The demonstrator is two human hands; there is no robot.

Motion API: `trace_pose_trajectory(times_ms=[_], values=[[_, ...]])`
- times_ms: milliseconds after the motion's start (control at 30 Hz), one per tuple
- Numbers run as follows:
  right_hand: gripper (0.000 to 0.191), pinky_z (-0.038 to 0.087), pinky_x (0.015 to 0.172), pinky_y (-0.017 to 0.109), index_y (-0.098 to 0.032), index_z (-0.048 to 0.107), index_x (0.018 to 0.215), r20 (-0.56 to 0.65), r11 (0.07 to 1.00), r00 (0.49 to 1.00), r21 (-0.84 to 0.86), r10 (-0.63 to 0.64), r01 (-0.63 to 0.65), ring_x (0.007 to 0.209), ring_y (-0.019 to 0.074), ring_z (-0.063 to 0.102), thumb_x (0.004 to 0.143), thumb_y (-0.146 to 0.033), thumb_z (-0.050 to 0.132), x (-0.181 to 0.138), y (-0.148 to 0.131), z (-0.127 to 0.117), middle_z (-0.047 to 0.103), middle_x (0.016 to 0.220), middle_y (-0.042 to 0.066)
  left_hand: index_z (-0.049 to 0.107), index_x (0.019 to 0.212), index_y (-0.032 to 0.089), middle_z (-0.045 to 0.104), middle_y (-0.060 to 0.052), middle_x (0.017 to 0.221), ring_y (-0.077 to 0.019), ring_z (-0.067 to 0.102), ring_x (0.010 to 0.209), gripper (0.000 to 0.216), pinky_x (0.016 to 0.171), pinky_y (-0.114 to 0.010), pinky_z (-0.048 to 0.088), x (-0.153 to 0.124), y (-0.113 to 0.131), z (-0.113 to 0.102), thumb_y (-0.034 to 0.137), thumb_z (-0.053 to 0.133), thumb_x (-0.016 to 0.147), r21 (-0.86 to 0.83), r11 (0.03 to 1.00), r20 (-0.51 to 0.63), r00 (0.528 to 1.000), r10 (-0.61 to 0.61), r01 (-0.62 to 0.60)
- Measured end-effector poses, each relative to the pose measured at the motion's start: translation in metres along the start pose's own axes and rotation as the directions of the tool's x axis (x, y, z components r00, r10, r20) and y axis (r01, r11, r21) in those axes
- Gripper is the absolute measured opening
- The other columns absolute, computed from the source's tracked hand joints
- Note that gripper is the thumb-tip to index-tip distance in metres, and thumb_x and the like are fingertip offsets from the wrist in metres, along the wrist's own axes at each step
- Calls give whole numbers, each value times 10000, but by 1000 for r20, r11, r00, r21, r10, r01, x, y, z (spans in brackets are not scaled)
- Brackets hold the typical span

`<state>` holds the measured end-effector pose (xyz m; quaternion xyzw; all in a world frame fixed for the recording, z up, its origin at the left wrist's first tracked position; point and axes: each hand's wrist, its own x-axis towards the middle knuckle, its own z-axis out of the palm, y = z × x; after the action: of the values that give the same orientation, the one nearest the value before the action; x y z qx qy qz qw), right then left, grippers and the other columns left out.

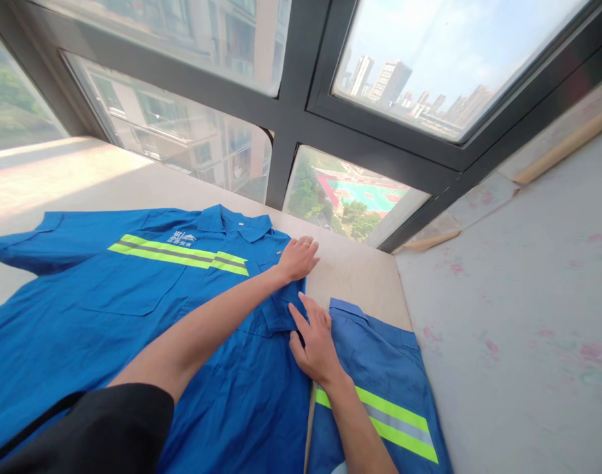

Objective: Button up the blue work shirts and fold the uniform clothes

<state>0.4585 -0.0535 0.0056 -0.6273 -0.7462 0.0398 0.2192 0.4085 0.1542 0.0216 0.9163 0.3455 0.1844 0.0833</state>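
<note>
A blue short-sleeved work shirt [147,289] lies spread out with its collar toward the window. Across its chest runs a yellow-green and grey stripe, with white lettering above. The sleeve on the left side is stretched out; on the right side, the sleeve [279,309] is folded in over the body. My left hand [299,259], with a ring on one finger, rests on the shirt's right shoulder edge, fingers lightly bent and lying on the cloth. Beside the folded sleeve, my right hand [314,342] touches the shirt's edge with its fingers apart.
A folded blue garment [379,359] with yellow-green and silver stripes lies to the right. The pale ledge [350,270] meets a grey window frame [281,125] at the back. A flower-patterned wall [518,316] bounds the right side.
</note>
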Motion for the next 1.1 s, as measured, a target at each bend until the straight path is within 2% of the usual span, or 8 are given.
trace_pose_trajectory(times_ms=[33, 100, 300, 433, 633, 733, 867, 1100], values=[[560, 309, 1146, 546, -181, 476, 1450, 56, 1000, 998, -6, -14, 15, 1437, 304, 334, 891, -213, 466, 1, 0, 1, 387, 1551, 134, 528, 1321, 164, 457, -157, 1489, -288, 317, 1438, 441, 1153, -439, 250, -7, 1, 2, 414, 438, 971, 17, 997, 35, 996, 78, -78], [543, 287, 1177, 522, -154, 458, 1463, 142, 999, 989, -13, -32, 34, 1453, 281, 325, 930, -261, 460, 3, 0, 2, 403, 1545, 135, 540, 1343, 175, 419, -138, 1531, -287, 244, 1480, 506, 1191, -456, 178, -22, -2, 6, 489, 428, 962, 18, 993, 114, 987, 112, -115], [652, 270, 1191, 537, -137, 378, 1506, 212, 997, 975, -36, -60, 69, 1485, 285, 257, 978, -515, 437, 5, 1, 4, 313, 1577, 155, 394, 1498, 200, 321, -104, 1590, -280, 240, 1488, 649, 1213, -465, 125, -46, -26, 10, 559, 360, 959, -5, 1000, 161, 987, -23, 24], [699, 252, 1198, 534, -129, 336, 1523, 241, 993, 968, -72, -76, 96, 1497, 285, 218, 981, -566, 395, 5, 1, 7, 266, 1596, 151, 365, 1516, 224, 281, -97, 1606, -297, 207, 1496, 650, 1204, -520, 98, -50, -31, 7, 566, 328, 964, 46, 995, 165, 982, -95, 89], [706, 229, 1203, 534, -126, 302, 1536, 250, 986, 965, -122, -82, 115, 1504, 286, 189, 993, -577, 339, 6, 0, 11, 237, 1606, 152, 424, 1482, 160, 350, -156, 1567, -314, 201, 1496, 595, 1194, -547, 89, -50, -16, 0, 468, 350, 978, 154, 961, 73, 967, -244, 230], [707, 218, 1207, 522, -133, 287, 1542, 258, 981, 963, -148, -83, 124, 1505, 285, 184, 997, -582, 311, 7, 1, 13, 222, 1613, 140, 530, 1389, 81, 448, -205, 1496, -306, 210, 1495, 503, 1203, -528, 71, -61, -8, -5, 302, 362, 970, 178, 965, -15, 981, -192, 191], [723, 210, 1206, 524, -117, 274, 1544, 285, 971, 955, -197, -78, 138, 1504, 296, 181, 997, -589, 288, 8, 3, 15, 220, 1613, 146, 575, 1338, 75, 471, -221, 1472, -305, 280, 1469, 487, 1191, -518, 163, -97, -10, -13, 293, 344, 969, 161, 979, -50, 991, -121, 127], [766, 199, 1205, 521, -98, 252, 1550, 333, 954, 940, -250, -78, 167, 1511, 299, 152, 991, -620, 210, 10, 7, 19, 175, 1622, 147, 386, 1504, 161, 310, -158, 1586, -315, 263, 1477, 682, 1184, -509, 200, -172, -42, -41, 574, 304, 968, 181, 949, 139, 949, -284, 258]])
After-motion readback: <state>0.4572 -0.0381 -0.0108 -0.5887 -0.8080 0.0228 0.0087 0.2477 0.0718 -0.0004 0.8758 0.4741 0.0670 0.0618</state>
